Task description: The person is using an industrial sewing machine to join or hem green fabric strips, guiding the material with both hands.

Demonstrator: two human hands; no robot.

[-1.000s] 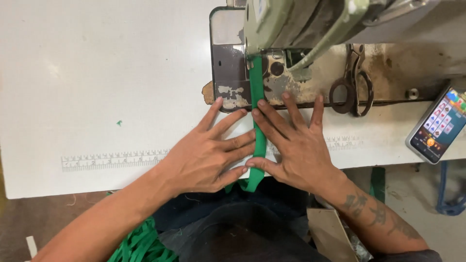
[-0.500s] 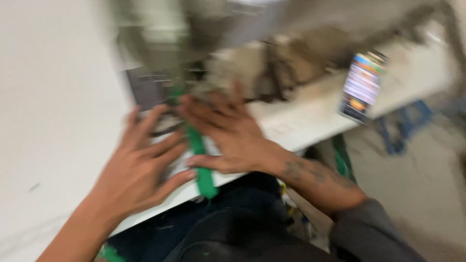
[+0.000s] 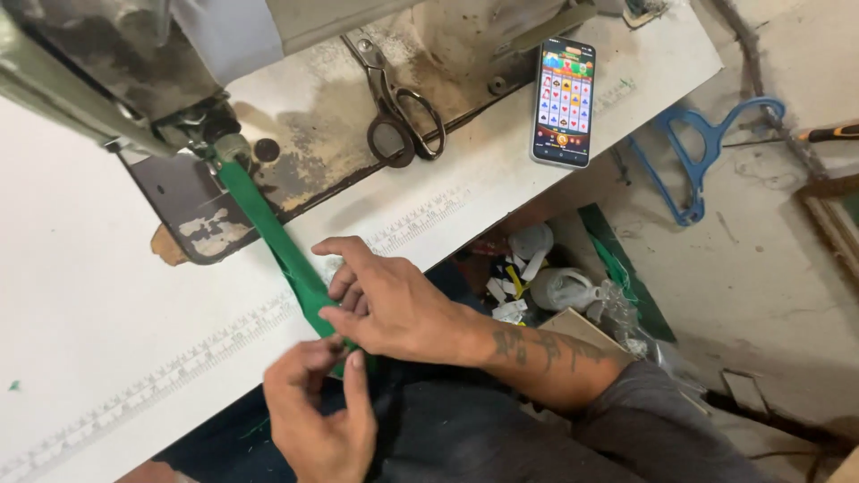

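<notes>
Your right hand [image 3: 389,304] pinches the green strip [image 3: 268,228] near the edge of the white table [image 3: 80,295], its far end under the sewing machine [image 3: 107,72]. Your left hand [image 3: 322,416] seems to grip the strip's near end, partly hidden. Scissors [image 3: 398,107] and a phone [image 3: 564,100] lie beyond; a blue hanger [image 3: 702,152] rests on the dusty floor [image 3: 769,259].

Lit rectangular phone screen [image 3: 562,100], colourful grid, on white table's [image 3: 107,304] right end
</notes>
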